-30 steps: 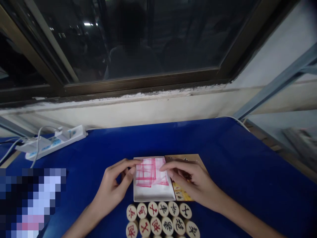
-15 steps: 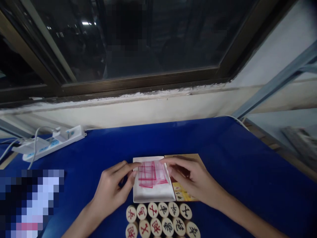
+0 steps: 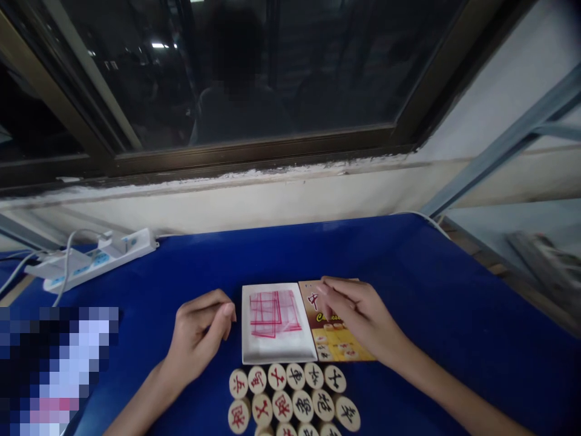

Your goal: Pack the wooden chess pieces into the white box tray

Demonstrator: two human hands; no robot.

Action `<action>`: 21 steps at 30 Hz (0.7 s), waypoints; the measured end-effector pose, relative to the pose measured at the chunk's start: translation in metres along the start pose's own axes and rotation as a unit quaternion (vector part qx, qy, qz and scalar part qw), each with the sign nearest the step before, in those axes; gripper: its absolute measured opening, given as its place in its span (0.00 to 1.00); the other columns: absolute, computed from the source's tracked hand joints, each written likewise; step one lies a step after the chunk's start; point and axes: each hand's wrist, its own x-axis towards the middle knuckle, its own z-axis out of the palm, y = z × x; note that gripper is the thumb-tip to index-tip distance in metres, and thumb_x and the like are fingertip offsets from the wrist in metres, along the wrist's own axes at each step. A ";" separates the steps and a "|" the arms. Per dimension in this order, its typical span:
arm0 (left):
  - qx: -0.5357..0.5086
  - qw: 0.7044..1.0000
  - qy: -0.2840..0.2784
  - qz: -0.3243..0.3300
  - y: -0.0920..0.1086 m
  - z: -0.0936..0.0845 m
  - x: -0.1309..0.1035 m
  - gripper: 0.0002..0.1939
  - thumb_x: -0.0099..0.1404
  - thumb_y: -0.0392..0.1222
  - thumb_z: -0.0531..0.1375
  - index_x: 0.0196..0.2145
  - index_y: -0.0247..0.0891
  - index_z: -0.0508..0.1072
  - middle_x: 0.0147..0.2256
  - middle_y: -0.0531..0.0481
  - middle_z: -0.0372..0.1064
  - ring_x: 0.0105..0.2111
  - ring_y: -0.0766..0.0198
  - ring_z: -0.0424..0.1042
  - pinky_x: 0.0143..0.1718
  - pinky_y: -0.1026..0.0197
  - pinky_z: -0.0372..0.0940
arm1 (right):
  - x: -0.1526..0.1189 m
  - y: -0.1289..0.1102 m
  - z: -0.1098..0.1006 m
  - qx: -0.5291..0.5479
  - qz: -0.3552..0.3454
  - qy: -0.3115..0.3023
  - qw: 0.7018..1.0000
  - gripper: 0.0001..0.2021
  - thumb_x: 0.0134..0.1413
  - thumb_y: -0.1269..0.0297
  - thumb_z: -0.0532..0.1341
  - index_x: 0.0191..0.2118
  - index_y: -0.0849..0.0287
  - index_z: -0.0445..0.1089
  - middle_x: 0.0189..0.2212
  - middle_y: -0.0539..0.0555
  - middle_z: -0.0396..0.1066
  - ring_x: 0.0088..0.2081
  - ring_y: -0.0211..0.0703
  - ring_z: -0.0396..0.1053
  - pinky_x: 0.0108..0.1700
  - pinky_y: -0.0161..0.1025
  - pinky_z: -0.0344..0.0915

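Note:
A folded clear sheet with pink-red grid lines (image 3: pixel 275 313) lies in a shallow white box tray (image 3: pixel 279 352). Left of the tray, my left hand (image 3: pixel 202 333) rests over the blue table with its fingers curled together and nothing in them. My right hand (image 3: pixel 358 312) is over the printed box lid (image 3: pixel 333 345), its fingers bent and the thumb near the index finger; no object shows between them. Below the tray stand rows of round wooden chess pieces (image 3: pixel 282 406) with red and black characters.
A white power strip (image 3: pixel 102 260) with cables lies at the table's back left. Behind the blue table (image 3: pixel 272 254) are a wall and a dark window (image 3: pixel 290 72). A metal bar (image 3: pixel 499 151) slants at the right. A blurred patch covers the lower left.
Both hands have let go of the grid sheet and moved apart. My left hand has drawn back left with fingers curled; my right has shifted right over the lid, showing more of its print.

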 end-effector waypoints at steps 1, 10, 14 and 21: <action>-0.003 1.000 0.002 0.000 0.001 0.000 0.000 0.28 0.77 0.41 0.49 0.17 0.37 0.65 0.25 0.49 0.70 0.24 0.68 0.69 0.26 0.65 0.60 | 0.000 -0.001 0.000 0.023 0.007 -0.012 1.000 0.26 0.71 0.51 0.51 0.21 0.57 0.62 0.19 0.48 0.63 0.22 0.34 0.59 0.25 0.36 0.53; -0.022 0.999 -0.011 -0.025 -0.004 0.000 -0.001 0.26 0.77 0.44 0.49 0.23 0.36 0.71 0.26 0.49 0.71 0.24 0.68 0.68 0.27 0.64 0.60 | 0.002 -0.007 0.002 0.140 0.092 -0.041 0.985 0.23 0.65 0.46 0.58 0.25 0.57 0.69 0.17 0.48 0.64 0.19 0.32 0.57 0.22 0.35 0.50; -0.139 0.985 -0.032 -0.099 0.007 -0.004 0.002 0.31 0.78 0.54 0.43 0.33 0.36 0.79 0.29 0.46 0.73 0.24 0.65 0.68 0.27 0.61 0.62 | 0.003 -0.005 -0.003 0.190 0.151 -0.011 0.970 0.22 0.61 0.44 0.61 0.25 0.57 0.69 0.18 0.49 0.63 0.21 0.33 0.56 0.23 0.35 0.48; -0.347 0.905 -0.188 -0.159 0.086 0.001 -0.040 0.37 0.74 0.65 0.35 0.44 0.45 0.79 0.36 0.45 0.75 0.33 0.58 0.74 0.34 0.54 0.72 | 0.010 -0.003 -0.016 0.215 0.199 0.068 0.954 0.20 0.56 0.44 0.65 0.26 0.56 0.69 0.20 0.48 0.61 0.24 0.35 0.55 0.25 0.36 0.48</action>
